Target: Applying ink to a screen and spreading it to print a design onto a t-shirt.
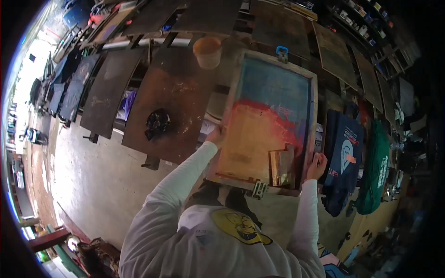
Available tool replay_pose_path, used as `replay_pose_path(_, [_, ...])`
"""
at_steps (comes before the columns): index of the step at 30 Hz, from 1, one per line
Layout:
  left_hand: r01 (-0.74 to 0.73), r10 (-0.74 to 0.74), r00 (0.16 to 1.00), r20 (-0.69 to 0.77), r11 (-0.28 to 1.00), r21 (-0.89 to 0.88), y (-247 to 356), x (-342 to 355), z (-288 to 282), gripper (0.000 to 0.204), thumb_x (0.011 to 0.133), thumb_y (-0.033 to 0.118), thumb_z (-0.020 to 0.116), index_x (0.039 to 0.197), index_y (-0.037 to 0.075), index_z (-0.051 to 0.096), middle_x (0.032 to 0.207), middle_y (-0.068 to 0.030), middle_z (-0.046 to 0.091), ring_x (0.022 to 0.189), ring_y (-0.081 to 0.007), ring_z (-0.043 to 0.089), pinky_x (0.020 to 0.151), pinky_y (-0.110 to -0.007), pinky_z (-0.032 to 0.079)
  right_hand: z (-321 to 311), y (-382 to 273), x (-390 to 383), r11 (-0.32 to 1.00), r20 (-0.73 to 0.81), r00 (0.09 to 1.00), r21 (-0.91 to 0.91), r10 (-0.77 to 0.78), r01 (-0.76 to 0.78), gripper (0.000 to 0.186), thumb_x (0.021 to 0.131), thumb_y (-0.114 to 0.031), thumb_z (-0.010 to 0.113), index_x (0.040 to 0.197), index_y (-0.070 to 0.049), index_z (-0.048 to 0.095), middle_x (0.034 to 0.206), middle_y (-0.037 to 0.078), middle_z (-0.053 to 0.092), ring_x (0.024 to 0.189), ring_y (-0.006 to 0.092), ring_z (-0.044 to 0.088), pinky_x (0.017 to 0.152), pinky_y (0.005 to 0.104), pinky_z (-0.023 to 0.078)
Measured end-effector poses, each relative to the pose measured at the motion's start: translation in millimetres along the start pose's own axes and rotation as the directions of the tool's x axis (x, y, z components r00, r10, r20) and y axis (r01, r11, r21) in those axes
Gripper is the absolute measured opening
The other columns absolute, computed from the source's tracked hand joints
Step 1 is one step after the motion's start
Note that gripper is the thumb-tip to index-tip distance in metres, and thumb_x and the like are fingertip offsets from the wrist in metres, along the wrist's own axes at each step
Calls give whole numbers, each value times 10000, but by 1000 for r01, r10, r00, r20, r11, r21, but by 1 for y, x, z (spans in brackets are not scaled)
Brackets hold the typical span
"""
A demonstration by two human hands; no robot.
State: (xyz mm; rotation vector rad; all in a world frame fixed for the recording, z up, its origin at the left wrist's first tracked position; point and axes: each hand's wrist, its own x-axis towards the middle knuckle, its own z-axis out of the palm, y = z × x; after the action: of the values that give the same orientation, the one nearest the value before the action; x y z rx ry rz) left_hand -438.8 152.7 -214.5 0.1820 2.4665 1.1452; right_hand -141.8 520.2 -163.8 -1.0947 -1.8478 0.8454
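A wooden-framed printing screen is in front of me, with a blue mesh in its far part. Red ink and an orange-yellow area cover the near part. My left hand is closed on the left side of the frame, some fingers hidden beneath it. At the lower right side, my right hand has its fingers curled against the frame's edge. Inside the near right corner lies a squeegee-like wooden block. A blue clamp sits at the far edge, and a metal clamp at the near edge.
Left of the screen, a brown board carries a crumpled black bundle and a plastic tub. Printed navy fabric and green fabric drape over boards at right. More dark boards stand in rows around.
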Motion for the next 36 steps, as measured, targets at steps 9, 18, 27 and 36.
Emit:
replay_pose_path(9, [-375,318,892,-321,918,-132,72,111,-90,594,798,352,845,1208,28,561,1003,-147,683,953,-261,683,839,-387,548,-6,-160,-104,947,87,996,320,0,-28,178,940,-52,660,1113,-21,629,1002,39,669,924,97,605,818,210,482])
replay_pose_path(18, [-248,274,846,-457,962,117,83,279,-117,1207,541,566,926,1425,-46,379,1369,-233,533,1282,-372,529,1096,-444,436,-25,-220,-169,986,329,943,140,43,-94,133,979,-44,623,1098,13,639,1026,59,653,895,111,614,793,248,506])
replay_pose_path(27, [-316,191,874,-447,922,-223,98,287,-127,1042,515,365,988,1349,17,470,1318,-164,616,1194,-297,625,1013,-373,508,-38,-223,-187,934,317,902,107,293,-341,125,992,-53,610,1097,12,631,938,70,689,807,130,644,761,278,547])
replay_pose_path(36, [-784,792,587,-165,608,125,109,120,-138,1183,466,310,971,1464,23,404,1470,-188,475,1390,-382,429,1180,-443,355,33,-257,-142,949,586,806,196,87,-246,356,980,-152,663,1276,3,541,1100,103,679,959,160,668,813,284,536])
